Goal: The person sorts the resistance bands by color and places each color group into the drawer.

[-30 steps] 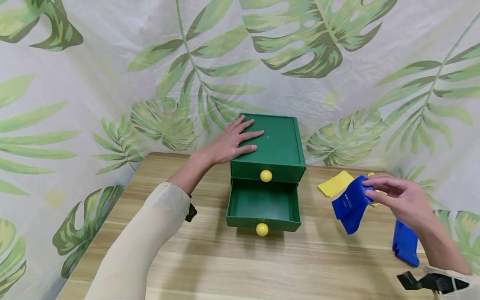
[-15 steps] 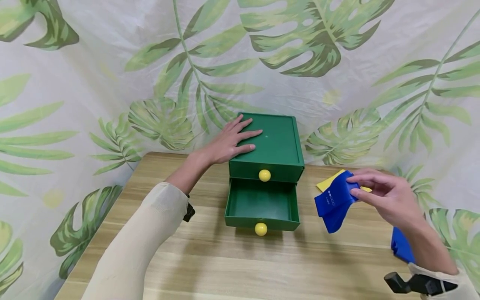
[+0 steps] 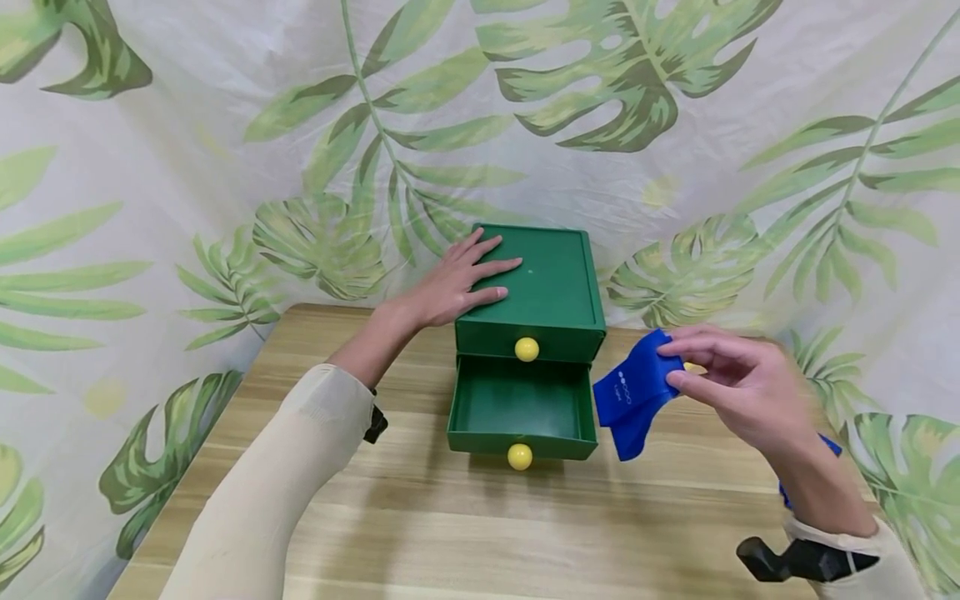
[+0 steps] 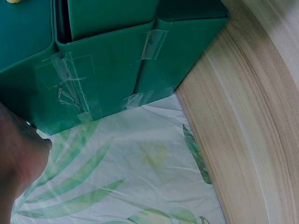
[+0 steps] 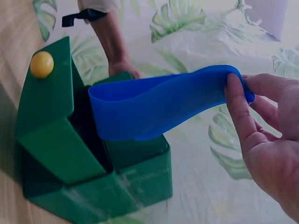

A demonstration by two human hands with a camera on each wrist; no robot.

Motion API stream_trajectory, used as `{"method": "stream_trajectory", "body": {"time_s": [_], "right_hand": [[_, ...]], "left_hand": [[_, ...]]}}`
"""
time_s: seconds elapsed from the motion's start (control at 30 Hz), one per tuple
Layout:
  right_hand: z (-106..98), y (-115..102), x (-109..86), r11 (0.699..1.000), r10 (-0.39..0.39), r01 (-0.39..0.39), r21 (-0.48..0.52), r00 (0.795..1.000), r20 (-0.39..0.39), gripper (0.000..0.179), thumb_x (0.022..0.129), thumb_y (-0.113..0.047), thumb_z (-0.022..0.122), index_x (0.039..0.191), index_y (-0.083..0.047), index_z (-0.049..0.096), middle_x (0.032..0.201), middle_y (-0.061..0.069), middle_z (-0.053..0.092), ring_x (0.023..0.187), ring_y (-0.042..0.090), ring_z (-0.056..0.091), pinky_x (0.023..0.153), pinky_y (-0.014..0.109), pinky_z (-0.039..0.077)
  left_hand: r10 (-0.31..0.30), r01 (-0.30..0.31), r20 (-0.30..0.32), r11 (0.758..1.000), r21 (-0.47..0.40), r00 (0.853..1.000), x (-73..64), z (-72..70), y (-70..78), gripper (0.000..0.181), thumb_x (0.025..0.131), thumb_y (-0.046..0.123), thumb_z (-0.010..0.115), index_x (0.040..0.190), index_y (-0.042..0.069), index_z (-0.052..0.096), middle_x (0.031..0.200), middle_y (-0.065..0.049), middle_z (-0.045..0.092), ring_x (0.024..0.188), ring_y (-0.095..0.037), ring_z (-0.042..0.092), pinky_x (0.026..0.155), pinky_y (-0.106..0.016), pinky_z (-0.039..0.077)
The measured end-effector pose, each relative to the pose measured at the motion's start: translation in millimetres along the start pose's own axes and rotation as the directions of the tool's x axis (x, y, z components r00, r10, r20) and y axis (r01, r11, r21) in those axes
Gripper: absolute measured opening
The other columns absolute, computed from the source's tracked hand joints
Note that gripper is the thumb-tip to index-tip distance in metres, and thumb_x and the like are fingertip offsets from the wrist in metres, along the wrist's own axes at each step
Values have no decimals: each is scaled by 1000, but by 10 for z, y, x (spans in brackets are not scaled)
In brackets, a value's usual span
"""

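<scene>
My left hand (image 3: pixel 453 287) rests with spread fingers on the top of a small green drawer cabinet (image 3: pixel 551 279). The cabinet's lower drawer (image 3: pixel 480 444) is pulled out, showing a bare inside; the upper one is closed. Between thumb and fingers, my right hand (image 3: pixel 738 383) pinches one end of a blue resistance loop band (image 3: pixel 633 396) printed with small white marks. The band hangs in the air just right of the pulled-out drawer. In the right wrist view the blue loop (image 5: pixel 159 107) droops away from the fingers, in front of the cabinet. Only part of my left hand (image 4: pixel 21 154) shows in the left wrist view.
A yellow piece (image 3: pixel 696 368) lies mostly hidden behind my right hand. Another blue band (image 3: pixel 831 445) on the table is largely covered by my right forearm. Yellow knobs (image 3: pixel 520 457) stick out from the drawer fronts. A leaf-patterned cloth hangs behind the wooden table (image 3: pixel 420 533).
My right hand has carried the blue band leftward, from above the yellow pieces to beside the pulled-out drawer. My left hand has stayed on the cabinet top.
</scene>
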State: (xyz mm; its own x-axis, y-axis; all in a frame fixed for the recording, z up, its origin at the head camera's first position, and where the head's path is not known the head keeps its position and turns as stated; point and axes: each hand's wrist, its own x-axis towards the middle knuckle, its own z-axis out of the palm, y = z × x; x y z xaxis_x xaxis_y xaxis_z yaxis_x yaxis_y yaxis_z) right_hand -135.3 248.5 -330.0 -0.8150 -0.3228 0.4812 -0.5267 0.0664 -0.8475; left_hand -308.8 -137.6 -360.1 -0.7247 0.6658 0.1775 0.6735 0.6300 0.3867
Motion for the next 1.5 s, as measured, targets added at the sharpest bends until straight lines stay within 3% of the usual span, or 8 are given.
{"method": "stream_trajectory", "body": {"time_s": [0.17,0.27,0.67,0.8,1.27,1.5], "right_hand": [[125,12,91,997,-57,54,55,997,51,25,89,22,71,112,14,74,125,7,72,116,16,69,65,13,54],[211,-2,151,997,-52,48,66,997,60,24,90,20,71,113,15,73,124,7,72,116,17,69,69,15,57],[524,89,323,999,9,-11,42,998,60,22,92,11,76,114,11,74,124,5,70,105,16,75,74,20,61],[636,129,390,998,20,-24,49,996,83,23,93,7,77,115,12,74,126,5,69,107,17,73,79,26,62],[1020,294,526,998,56,-61,33,988,144,21,96,1,76,117,3,77,129,15,68,105,20,73,75,24,60],[1147,309,581,994,74,-86,69,985,155,22,98,-2,75,119,1,77,131,14,67,107,21,73,80,26,60]], "left_hand": [[-2,2,-2,1000,-3,1000,-12,-3,0,57,113,43,47,166,26,39,178,-14,12,164,-35,-9,129,-60,-2],[-6,6,-3,1000,-2,1000,-15,-9,4,57,113,43,49,166,26,40,178,-13,12,164,-35,-9,129,-60,-2],[-3,3,-4,1000,7,1000,1,-8,0,57,113,44,48,166,25,40,178,-13,12,164,-35,-9,129,-61,-3],[-8,8,-4,1000,10,1000,-1,-1,3,58,112,45,48,166,26,40,178,-13,12,164,-35,-9,129,-61,-3],[-5,5,-29,1000,4,1000,12,28,-5,57,112,46,48,165,28,42,177,-13,15,164,-36,-6,129,-63,0],[-6,6,-33,1000,-6,999,20,29,-10,57,111,47,49,165,28,42,177,-13,15,164,-36,-6,129,-63,-1]]}}
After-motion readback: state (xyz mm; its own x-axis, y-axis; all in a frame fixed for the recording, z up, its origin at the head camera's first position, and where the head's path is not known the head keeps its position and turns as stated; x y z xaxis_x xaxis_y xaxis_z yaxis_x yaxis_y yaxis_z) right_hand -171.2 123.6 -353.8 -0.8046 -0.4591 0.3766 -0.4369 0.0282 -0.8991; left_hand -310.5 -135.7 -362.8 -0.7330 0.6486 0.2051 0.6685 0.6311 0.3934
